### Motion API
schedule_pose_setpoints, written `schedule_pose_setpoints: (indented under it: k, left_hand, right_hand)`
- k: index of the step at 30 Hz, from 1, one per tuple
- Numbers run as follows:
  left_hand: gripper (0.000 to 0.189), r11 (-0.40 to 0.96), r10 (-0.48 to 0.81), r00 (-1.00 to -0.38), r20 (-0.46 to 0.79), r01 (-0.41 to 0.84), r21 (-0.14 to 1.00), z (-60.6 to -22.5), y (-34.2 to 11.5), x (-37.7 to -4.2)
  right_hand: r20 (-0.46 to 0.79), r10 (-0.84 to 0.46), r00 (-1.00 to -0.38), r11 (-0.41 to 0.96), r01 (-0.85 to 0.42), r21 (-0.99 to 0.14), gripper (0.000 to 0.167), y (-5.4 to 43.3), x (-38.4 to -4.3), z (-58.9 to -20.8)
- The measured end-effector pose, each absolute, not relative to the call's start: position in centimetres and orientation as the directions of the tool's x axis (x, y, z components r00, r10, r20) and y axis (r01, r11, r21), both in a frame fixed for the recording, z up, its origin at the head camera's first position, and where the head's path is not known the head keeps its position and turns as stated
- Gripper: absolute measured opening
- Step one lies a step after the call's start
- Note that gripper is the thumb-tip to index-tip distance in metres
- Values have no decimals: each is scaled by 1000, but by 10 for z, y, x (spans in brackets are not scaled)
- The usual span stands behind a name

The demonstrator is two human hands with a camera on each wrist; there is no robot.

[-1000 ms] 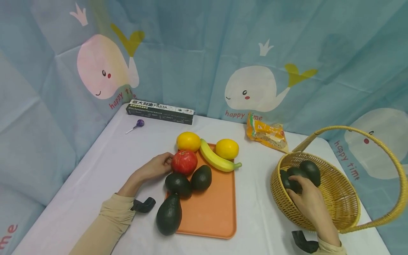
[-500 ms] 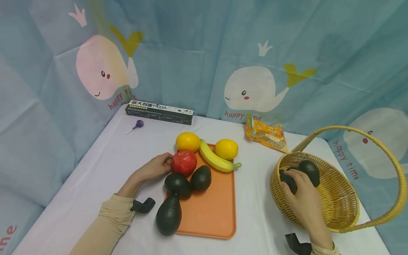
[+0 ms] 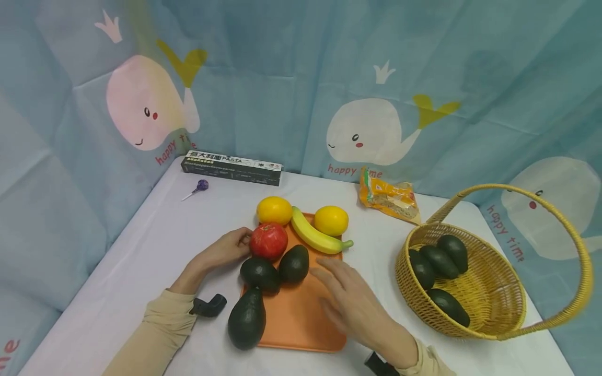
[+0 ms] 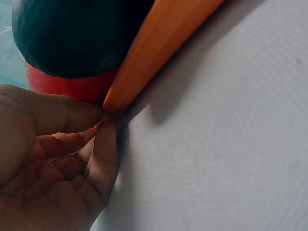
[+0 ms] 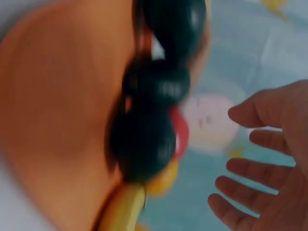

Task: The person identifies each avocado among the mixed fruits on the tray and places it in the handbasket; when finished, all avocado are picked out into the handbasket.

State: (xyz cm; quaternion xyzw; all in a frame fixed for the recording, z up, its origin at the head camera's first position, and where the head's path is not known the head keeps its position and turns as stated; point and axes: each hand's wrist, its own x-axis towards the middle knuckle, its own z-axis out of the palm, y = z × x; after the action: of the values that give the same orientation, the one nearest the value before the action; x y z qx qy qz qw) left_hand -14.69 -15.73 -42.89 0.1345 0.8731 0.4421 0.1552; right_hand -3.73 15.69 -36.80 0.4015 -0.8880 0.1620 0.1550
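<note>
My left hand [image 3: 226,249] is at the left edge of the orange tray [image 3: 301,318]. In the left wrist view its thumb and fingers [image 4: 72,115] pinch the tray's rim. Beside that hand sits a red pomegranate [image 3: 268,241]. Three dark green avocados lie along the tray's left side: one avocado [image 3: 294,264] nearest the right hand, a second avocado [image 3: 260,274] beside it, and a larger avocado [image 3: 247,319] overlapping the front left edge. With fingers spread and holding nothing, my right hand [image 3: 355,303] is over the tray's right part, fingertips close to the nearest avocado.
A yellow wicker basket [image 3: 505,308] with a tall handle stands at right, several avocados inside. A banana [image 3: 317,236] and two lemons [image 3: 274,210] lie at the tray's far end. Behind are a pasta box [image 3: 231,167], a lollipop [image 3: 202,185] and an orange food packet [image 3: 390,197].
My right hand has let go of an avocado in the basket and moved left over the tray. The basket's avocados are now uncovered. My left hand stays at the tray's edge.
</note>
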Motion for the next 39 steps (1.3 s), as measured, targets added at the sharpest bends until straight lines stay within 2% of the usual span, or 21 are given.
schedule_pose_setpoints:
  k: [4,8,11,16,18,24,39]
  left_hand:
    - [36,578,365,-918,-158,90,811,-430,-159,-145]
    - [36,575,369,-916,-158,91,813,-431,-161,-144]
    - [36,573,370,-916,-154,94,814,-431,-161,-143]
    - [36,582,363,-919,-156,93,808,-431,-160,-143]
    - [35,584,362,-919,-158,91,807,-430,-159,-143]
    - [34,576,372,-916,-148,103,811,-429,-158,-145]
    - [35,577,372,-915,-159,94,811,-429,-158,-148]
  right_hand:
    - [357,-787,-503,499,-859,-111,67,123,-30,-374]
    - [287,-873,-394,402,-915,-36,62,98,-24,-381]
    - [180,-919,-352,356,-935,-12,59,84,-20,-384]
    - [22,-949,-316,316,-949,-16,66,74,-16,-389]
    - [36,-948,-315,315,-949,-11,65,73,-16,-390]
    - [181,-916,-358,370,-928,37,48,76,-19,-392]
    - [181,-858,-480,487,-874,-9,63,99,-21,-395]
